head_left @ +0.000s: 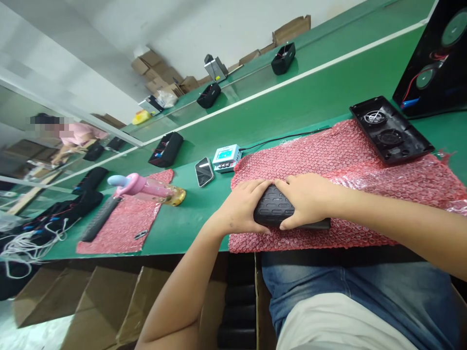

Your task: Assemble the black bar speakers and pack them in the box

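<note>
A black device with a grooved, textured top point(275, 206) lies on pink bubble wrap point(350, 146) at the front of the green bench. My left hand point(244, 206) grips its left end, thumb along the near edge and fingers over the far side. Across its middle and right part rests my right hand point(306, 199), fingers and thumb wrapped round the casing. Both hands nearly meet at the fingertips on the far edge. Beyond them are a small light-blue meter with a lit screen point(226, 156) and a phone point(204, 172).
A black open shell with round grilles point(392, 129) sits at the right, near a large black speaker housing point(438, 63). To the left are a pink bottle point(149, 188), a dark bar point(100, 218) and white cables point(27, 250). A person point(75, 133) works at far left.
</note>
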`<state>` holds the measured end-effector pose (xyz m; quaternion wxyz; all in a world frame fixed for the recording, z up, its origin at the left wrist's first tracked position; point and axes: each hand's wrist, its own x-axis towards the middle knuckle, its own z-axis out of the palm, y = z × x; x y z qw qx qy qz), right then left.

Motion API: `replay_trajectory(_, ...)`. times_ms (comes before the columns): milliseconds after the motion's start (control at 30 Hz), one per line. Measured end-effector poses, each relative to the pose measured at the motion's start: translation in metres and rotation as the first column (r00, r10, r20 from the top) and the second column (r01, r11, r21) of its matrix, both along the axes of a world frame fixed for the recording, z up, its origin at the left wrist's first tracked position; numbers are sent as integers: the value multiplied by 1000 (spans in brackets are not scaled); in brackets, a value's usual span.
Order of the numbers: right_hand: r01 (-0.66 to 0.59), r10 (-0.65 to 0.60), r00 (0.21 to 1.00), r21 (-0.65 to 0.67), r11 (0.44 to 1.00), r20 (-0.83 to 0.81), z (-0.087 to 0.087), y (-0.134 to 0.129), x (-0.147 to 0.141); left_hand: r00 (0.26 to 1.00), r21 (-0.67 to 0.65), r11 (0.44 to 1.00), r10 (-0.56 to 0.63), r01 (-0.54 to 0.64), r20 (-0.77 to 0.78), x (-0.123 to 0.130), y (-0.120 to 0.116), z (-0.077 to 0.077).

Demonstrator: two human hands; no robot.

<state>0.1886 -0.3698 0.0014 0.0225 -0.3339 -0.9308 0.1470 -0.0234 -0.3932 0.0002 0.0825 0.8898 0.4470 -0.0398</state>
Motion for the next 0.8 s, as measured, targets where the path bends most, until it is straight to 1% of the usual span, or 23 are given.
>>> replay_trajectory(33, 3, -3, 1000, 9, 1000, -5, 6, -1, 0, 1000, 3, 1000, 0, 0, -5, 0, 0, 0)
replay_trajectory(100, 13, -10, 999, 60, 998, -41, 26, -3, 0, 1000, 5, 1000, 1, -1, -17, 1, -1, 0)
replay_trajectory(133, 25, -17, 997, 98, 995, -79, 38, -4, 0, 1000, 6, 1000, 4, -4, -16, 1, -1, 1)
replay_trajectory(200, 75, -36, 976, 179, 981, -214, 60, -6, -1, 1000, 2, 1000, 1, -1, 1, 2, -3, 2)
replay_trajectory(233, 100, -31, 954, 217, 971, -299, 65, -7, -3, 1000, 5, 1000, -1, 1, 12, 3, -4, 3)
replay_trajectory(267, 112, -19, 939, 254, 961, -344, 66, -7, -4, 1000, 20, 1000, -2, 1, 18, 4, -5, 3)
replay_trajectory(300, 105, 0, 932, 271, 957, -362, 61, -6, -7, 1000, 42, 999, 4, -5, 13, 4, -7, 3)
replay_trajectory(333, 72, 21, 947, 276, 958, -321, 52, -5, -9, 1000, 69, 998, 12, -12, -1, 4, -8, 2)
replay_trajectory(367, 31, 25, 971, 229, 973, -238, 40, -3, -11, 1000, 98, 995, 23, -21, -20, 4, -10, 1)
replay_trajectory(400, -10, 27, 985, 102, 995, -168, 27, -1, -14, 999, 124, 992, 31, -27, -34, 3, -12, 0)
replay_trajectory(433, 6, -6, 991, -2, 1000, -134, 15, 2, -16, 999, 140, 990, 31, -25, -40, 2, -14, -2)
replay_trajectory(500, 23, -36, 993, -113, 993, -109, -2, 6, -18, 999, 150, 989, 9, -3, -34, 0, -19, -4)
replay_trajectory(567, 21, -34, 994, -120, 993, -103, -7, 9, -19, 1000, 156, 988, -12, 16, -28, -2, -24, -5)
replay_trajectory(800, -17, 3, 993, -120, 993, -117, 2, 10, -20, 1000, 176, 984, 1, 4, -28, 0, -29, -5)
